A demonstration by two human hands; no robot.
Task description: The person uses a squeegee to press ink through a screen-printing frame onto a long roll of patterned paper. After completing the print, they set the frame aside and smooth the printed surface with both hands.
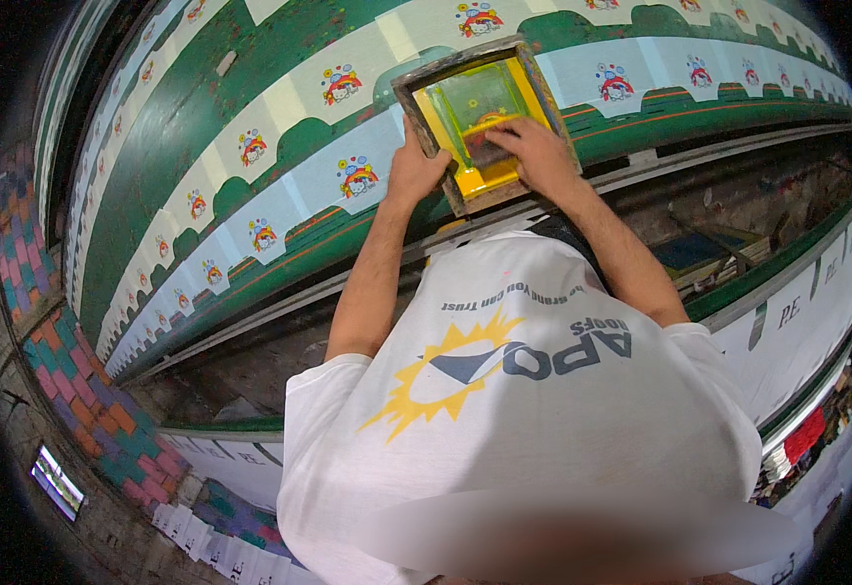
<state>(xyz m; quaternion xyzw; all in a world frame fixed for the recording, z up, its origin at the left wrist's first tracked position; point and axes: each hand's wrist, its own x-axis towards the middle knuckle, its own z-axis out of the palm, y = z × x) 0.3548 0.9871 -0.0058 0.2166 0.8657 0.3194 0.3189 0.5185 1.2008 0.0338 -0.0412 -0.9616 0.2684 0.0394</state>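
Note:
A wooden-framed printing screen (465, 200) with a yellow-and-green mesh lies over pale blue fabric panels (589, 75) on the long green table. My left hand (416, 168) has its fingers wrapped round the screen's left side. My right hand (535, 161) is closed on a narrow bar (489, 121), apparently a squeegee, inside the screen; its fingertips partly hide it. Colourful printed motifs (357, 178) repeat along the panels in rows, and the screen covers whatever lies beneath it.
More cream panels (299, 102) line the green table (182, 146). A dark trough (738, 219) runs beside me, with another table hung with white printed pieces (796, 302) beyond. Multicoloured floor tiles (84, 395) show at the left.

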